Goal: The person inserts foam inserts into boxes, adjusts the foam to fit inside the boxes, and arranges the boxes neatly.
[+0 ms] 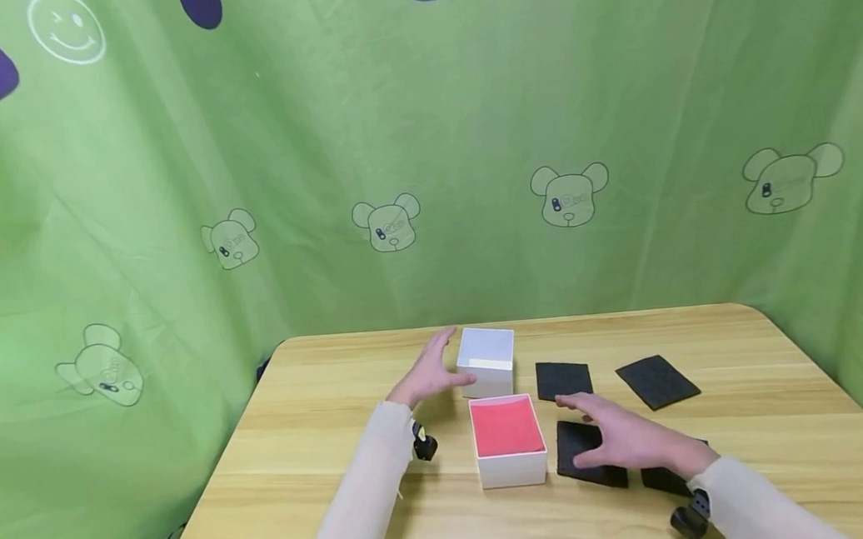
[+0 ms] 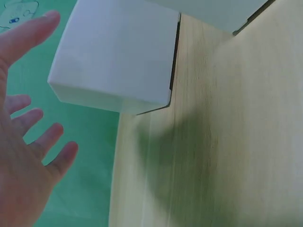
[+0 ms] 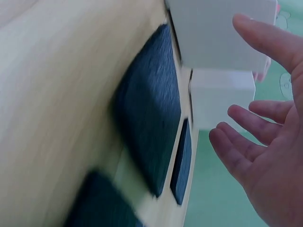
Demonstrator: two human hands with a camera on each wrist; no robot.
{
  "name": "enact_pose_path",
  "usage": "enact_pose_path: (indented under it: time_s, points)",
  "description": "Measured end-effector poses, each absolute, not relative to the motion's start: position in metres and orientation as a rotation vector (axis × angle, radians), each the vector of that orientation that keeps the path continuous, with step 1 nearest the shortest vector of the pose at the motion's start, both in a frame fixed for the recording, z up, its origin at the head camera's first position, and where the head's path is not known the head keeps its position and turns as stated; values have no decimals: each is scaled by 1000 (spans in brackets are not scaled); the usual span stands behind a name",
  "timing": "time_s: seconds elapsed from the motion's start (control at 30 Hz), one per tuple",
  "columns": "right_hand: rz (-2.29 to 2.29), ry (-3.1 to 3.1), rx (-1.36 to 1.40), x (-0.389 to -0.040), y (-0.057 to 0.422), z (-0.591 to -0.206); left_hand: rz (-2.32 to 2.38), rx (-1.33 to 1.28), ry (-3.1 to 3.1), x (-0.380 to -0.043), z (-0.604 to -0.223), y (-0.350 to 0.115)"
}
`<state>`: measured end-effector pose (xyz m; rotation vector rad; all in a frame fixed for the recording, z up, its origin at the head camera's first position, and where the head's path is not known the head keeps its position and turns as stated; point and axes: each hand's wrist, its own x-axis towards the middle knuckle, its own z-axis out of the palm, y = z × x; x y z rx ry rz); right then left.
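Observation:
At the back of the table a white square box (image 1: 488,380) stands with its top side open. My left hand (image 1: 426,376) is beside its left side, thumb and fingers spread and holding nothing; in the left wrist view the palm faces the box's white wall (image 2: 118,52). In front of that box is a second white box (image 1: 513,470), with a flat red piece (image 1: 508,427) filling its top. To its right my right hand (image 1: 627,433) hovers over a black square pad (image 1: 582,459), fingers apart and empty.
Several black square pads lie on the wooden table (image 1: 287,455) to the right, among them one at the back (image 1: 563,377), one at far right (image 1: 657,381) and one partly under the right wrist (image 1: 664,480). A green printed curtain (image 1: 476,258) hangs behind the table's far edge.

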<state>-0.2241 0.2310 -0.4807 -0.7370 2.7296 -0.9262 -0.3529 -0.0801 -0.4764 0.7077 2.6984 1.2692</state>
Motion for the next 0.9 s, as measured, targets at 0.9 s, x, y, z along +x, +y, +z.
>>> enact_pose_path:
  time_s: [0.9]
  points:
    - [-692,2948,-720,-207,324,-489,1327,685,2533,-376,-486,-63]
